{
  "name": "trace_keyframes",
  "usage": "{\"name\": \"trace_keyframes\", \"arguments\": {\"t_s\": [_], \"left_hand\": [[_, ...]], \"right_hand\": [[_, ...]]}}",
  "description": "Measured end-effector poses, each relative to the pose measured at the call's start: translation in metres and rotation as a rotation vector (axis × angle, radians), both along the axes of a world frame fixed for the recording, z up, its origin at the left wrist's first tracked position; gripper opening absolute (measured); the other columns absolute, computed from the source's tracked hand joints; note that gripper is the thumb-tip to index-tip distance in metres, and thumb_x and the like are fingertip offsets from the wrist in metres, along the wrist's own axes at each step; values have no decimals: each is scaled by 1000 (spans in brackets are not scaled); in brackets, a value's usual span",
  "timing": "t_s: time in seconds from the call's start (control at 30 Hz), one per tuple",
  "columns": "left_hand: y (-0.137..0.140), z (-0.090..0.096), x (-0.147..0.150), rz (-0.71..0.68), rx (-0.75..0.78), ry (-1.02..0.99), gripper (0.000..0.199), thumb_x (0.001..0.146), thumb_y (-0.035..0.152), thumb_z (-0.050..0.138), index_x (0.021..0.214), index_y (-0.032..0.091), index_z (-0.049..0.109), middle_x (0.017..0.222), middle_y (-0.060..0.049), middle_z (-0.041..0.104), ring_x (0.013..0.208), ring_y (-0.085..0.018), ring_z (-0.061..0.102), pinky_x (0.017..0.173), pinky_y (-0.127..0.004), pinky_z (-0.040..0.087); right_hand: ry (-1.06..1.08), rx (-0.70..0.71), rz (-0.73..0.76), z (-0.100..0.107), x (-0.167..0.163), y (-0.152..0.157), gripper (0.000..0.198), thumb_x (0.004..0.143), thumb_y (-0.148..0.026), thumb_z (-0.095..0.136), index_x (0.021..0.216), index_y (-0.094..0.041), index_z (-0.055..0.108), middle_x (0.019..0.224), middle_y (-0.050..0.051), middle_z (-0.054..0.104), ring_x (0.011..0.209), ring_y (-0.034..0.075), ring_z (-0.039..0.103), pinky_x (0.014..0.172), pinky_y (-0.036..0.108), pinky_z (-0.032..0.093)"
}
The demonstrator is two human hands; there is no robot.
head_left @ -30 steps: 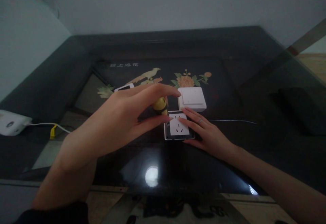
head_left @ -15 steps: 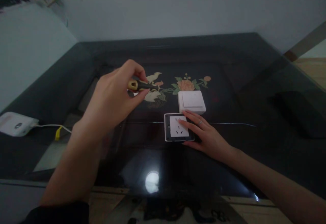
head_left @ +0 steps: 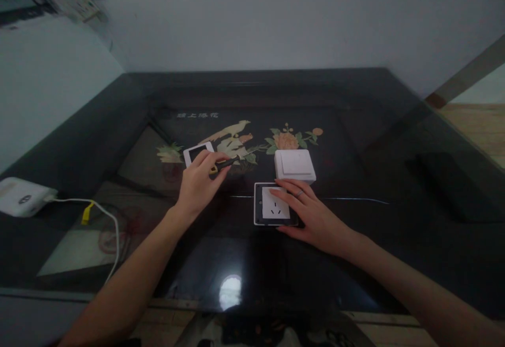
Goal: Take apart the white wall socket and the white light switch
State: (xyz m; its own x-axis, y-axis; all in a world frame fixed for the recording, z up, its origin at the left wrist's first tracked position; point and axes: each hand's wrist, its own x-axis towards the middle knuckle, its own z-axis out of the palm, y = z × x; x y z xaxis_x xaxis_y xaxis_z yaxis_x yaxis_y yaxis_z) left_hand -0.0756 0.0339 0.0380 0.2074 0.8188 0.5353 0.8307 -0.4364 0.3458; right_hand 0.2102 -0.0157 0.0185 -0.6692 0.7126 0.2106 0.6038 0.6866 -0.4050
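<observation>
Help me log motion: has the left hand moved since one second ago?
Yes: judged against the orange flower picture, the left hand has moved left, away from the socket.

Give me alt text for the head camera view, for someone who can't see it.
A person's left hand holds a screwdriver near a white frame, while the right hand rests on a socket panel on a glossy dark table. A white switch sits just beyond the panel.
</observation>
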Motion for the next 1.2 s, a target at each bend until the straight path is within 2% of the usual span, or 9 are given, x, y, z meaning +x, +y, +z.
{"name": "trace_keyframes", "arguments": {"t_s": [0.1, 0.27, 0.43, 0.63, 0.83, 0.97, 1.2], "left_hand": [[1, -11, -3, -14, -34, -4, 12, 90, 15, 66, 101, 17, 68, 97, -5, 70, 91, -20, 69, 81, -30, 54], [1, -18, -2, -29, -107, 22, 16, 91, 16, 65, 106, 17, 68, 102, -6, 70, 94, -23, 69, 83, -34, 55], [1, -25, -3, -47, -188, 64, 29, 90, 15, 64, 118, 20, 63, 116, -8, 71, 103, -26, 69, 88, -38, 56], [4, -30, -6, -65, -229, 77, 31, 89, 13, 60, 120, 17, 62, 117, -10, 70, 106, -27, 69, 92, -41, 56], [5, -31, -4, -71, -237, 86, 30, 90, 16, 58, 120, 18, 62, 115, -10, 70, 107, -28, 68, 93, -43, 56], [6, -34, -4, -68, -246, 95, 30, 90, 16, 59, 119, 19, 62, 114, -9, 71, 106, -28, 67, 94, -44, 55], [7, -34, -4, -79, -261, 113, 31, 90, 18, 60, 121, 20, 60, 114, -9, 69, 107, -27, 64, 96, -45, 52]], "right_hand": [[21, -49, -10, 4, -1, -2, 69, 84, -27, 70, 146, -21, 40, 153, 14, 43, 143, 33, 36, 115, 61, 41], [66, -125, -28, 8, 1, -4, 68, 83, -24, 70, 144, -24, 41, 151, 12, 43, 141, 30, 36, 116, 59, 40], [83, -186, -68, 7, 2, -6, 76, 77, -29, 79, 143, -26, 41, 148, 12, 43, 137, 33, 39, 114, 60, 41], [106, -225, -113, 6, 0, -9, 79, 73, -27, 82, 141, -28, 43, 147, 11, 43, 138, 35, 35, 115, 63, 37], [154, -259, -134, 8, -2, -6, 71, 68, -24, 83, 129, -24, 46, 142, 12, 47, 134, 33, 39, 112, 59, 41], [170, -271, -124, 8, -4, -6, 72, 68, -24, 82, 129, -25, 45, 143, 12, 47, 135, 34, 39, 112, 60, 39], [228, -287, -108, 7, -5, -9, 55, 71, -15, 72, 118, -26, 46, 140, 12, 46, 135, 31, 43, 110, 57, 41]]}}
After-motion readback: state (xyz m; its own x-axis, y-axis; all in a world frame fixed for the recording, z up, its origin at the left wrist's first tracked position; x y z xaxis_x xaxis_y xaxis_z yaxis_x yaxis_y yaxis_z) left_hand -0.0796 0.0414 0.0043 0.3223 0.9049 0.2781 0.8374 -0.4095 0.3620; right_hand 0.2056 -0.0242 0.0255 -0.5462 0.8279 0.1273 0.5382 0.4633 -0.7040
